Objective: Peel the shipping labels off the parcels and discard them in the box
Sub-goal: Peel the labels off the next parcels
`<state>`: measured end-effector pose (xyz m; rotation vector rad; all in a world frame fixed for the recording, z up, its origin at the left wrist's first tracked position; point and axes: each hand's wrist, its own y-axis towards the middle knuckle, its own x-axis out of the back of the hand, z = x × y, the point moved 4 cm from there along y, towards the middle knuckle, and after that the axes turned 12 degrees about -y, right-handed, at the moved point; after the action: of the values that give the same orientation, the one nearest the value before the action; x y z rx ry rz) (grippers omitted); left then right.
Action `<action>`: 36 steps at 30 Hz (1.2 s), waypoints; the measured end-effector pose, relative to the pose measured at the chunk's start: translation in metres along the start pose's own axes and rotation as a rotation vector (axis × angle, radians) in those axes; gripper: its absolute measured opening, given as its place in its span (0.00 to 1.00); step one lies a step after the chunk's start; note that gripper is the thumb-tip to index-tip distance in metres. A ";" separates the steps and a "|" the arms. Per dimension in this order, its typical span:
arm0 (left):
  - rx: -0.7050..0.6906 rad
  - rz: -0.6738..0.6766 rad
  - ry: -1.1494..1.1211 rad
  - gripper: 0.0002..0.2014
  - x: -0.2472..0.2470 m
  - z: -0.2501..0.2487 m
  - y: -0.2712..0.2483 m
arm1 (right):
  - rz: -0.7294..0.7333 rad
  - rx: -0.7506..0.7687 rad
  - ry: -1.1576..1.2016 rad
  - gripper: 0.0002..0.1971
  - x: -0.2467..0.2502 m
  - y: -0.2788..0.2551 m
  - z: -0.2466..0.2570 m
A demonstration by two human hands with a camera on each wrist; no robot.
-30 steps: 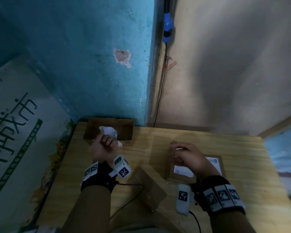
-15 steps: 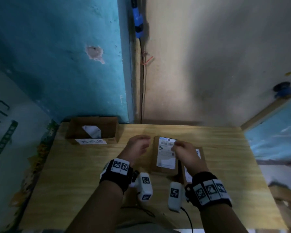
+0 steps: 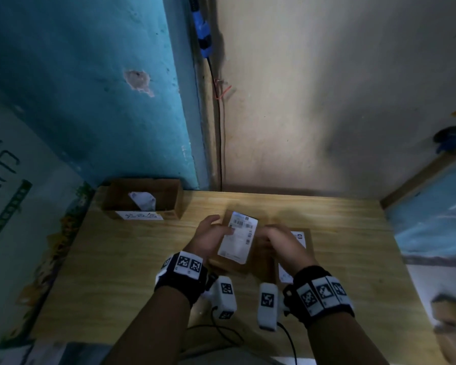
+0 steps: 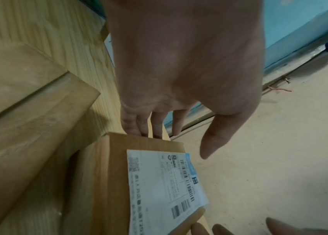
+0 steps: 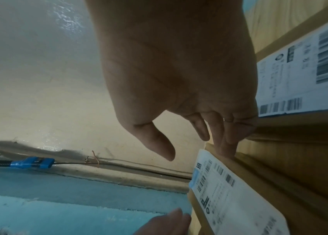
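Note:
A small brown parcel with a white shipping label is held tilted above the table between both hands. My left hand grips its left side: the fingers reach over the far edge and the thumb hovers by the label. My right hand holds the right edge with its fingertips, thumb off. A second labelled parcel lies flat beneath my right wrist, its label facing up. The open cardboard box stands at the back left with a peeled label inside.
Another plain cardboard parcel lies on the wooden table near my left wrist. Walls close off the back of the table. A printed board leans at the left. More cartons sit off the table's right edge.
My left hand has come back from the box to the parcel. The parcel has been lifted off the stack and now sits tilted between both hands.

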<state>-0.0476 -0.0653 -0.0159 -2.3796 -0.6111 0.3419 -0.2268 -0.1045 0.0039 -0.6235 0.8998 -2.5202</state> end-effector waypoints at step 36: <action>-0.053 0.367 -0.105 0.40 -0.007 -0.001 -0.031 | 0.145 0.272 0.157 0.36 0.012 0.004 0.012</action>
<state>-0.0637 -0.0478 0.0053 -2.5341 -0.2270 0.6188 -0.2296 -0.1198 0.0130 -0.2690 0.6106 -2.5235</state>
